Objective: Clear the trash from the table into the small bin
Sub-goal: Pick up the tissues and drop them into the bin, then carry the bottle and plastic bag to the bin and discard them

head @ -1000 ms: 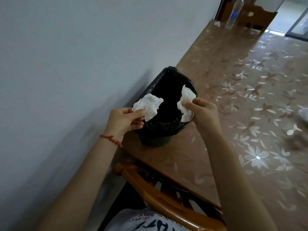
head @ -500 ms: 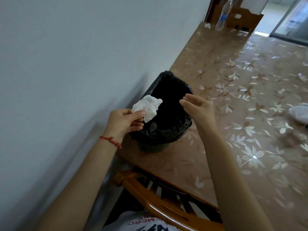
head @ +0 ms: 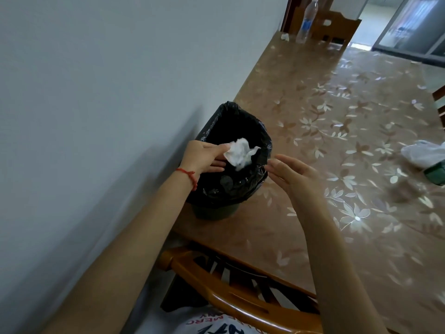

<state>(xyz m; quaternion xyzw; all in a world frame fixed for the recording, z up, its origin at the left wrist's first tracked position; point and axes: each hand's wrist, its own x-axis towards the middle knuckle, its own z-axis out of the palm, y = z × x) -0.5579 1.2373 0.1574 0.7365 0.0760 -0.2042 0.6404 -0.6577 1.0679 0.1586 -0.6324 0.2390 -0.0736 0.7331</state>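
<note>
A small bin (head: 216, 210) lined with a black bag (head: 240, 186) stands on the table's near left corner by the wall. My left hand (head: 204, 157), with a red string on its wrist, reaches over the bin's mouth with straightened fingers. A crumpled white tissue (head: 239, 155) sits right at those fingertips, above the opening. My right hand (head: 292, 171) hovers beside the bin's right rim, fingers loosely spread and empty. The bin's inside is dark and I cannot make out what lies in it.
The floral-covered table (head: 337, 145) runs away along the wall. A white plastic bag (head: 425, 155) and a green item (head: 437, 174) lie at the right edge. A water bottle (head: 307, 20) and a small white scrap (head: 285, 36) stand at the far end. A wooden chair back (head: 240, 300) is below.
My right hand's tissue has gone from its fingers and that hand has pulled back, open. My left hand moved over the bin's mouth and straightened its fingers around its tissue.
</note>
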